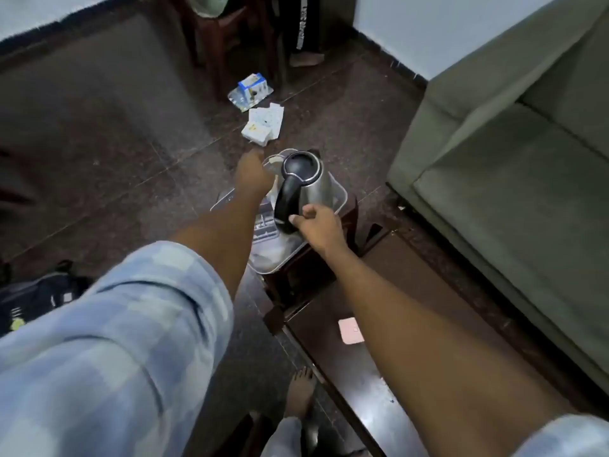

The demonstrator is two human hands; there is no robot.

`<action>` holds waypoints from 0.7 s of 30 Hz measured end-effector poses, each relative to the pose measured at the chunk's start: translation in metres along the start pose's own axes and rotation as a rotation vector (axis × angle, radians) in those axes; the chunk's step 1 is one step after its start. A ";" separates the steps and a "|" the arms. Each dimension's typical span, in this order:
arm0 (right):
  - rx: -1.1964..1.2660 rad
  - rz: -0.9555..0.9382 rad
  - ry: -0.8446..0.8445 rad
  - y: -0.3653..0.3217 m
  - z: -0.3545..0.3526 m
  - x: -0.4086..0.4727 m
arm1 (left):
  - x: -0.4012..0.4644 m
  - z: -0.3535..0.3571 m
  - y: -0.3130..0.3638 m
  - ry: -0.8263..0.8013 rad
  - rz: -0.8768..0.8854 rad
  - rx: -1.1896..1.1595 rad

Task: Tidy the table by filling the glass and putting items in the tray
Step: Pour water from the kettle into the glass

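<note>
A steel kettle [313,188] with a black lid and handle stands upright in a clear plastic tray [341,196] at the far end of the dark wooden table [389,374]. My right hand [321,229] is at the lower end of the handle, thumb and forefinger apart, fingertips touching it without wrapping it. My left hand [253,176] reaches to the tray's far left corner, right beside the rim of a clear glass [274,159]. Its fingers are hidden behind the hand. A dark flat item with white marks [263,224] lies in the tray.
A pink card [351,330] lies on the table. A green sofa [510,179] stands close on the right. Papers [263,125] and a blue box [252,89] lie on the floor beyond, near chair legs and another person's foot [306,59]. A dark bag [36,298] sits at left.
</note>
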State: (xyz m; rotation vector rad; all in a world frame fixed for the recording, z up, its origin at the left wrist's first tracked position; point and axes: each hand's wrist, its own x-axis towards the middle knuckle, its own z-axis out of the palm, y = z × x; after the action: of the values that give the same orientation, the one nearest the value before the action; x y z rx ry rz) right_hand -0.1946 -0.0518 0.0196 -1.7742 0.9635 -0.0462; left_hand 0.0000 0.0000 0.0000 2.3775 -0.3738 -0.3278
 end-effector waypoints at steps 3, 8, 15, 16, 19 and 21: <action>0.124 0.064 0.003 0.003 0.043 0.022 | 0.038 0.015 -0.030 -0.175 0.027 0.139; 0.357 0.167 0.103 -0.002 0.085 0.048 | 0.070 0.041 -0.047 -0.345 0.160 0.223; 0.468 0.188 0.557 -0.008 0.085 0.057 | 0.090 0.061 -0.061 -0.271 0.326 0.339; 0.459 0.165 0.563 -0.009 0.080 0.055 | 0.094 0.062 -0.064 -0.258 0.353 0.320; 0.428 0.054 0.580 -0.015 0.056 0.043 | 0.101 0.063 -0.067 -0.235 0.370 0.279; 0.461 0.009 0.588 -0.015 0.032 0.032 | 0.099 0.063 -0.062 -0.186 0.358 0.254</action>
State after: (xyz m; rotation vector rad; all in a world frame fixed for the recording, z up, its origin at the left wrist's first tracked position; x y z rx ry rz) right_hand -0.1497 -0.0449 0.0053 -1.3401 1.2513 -0.7586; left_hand 0.0819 -0.0292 -0.1005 2.4677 -0.9637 -0.3508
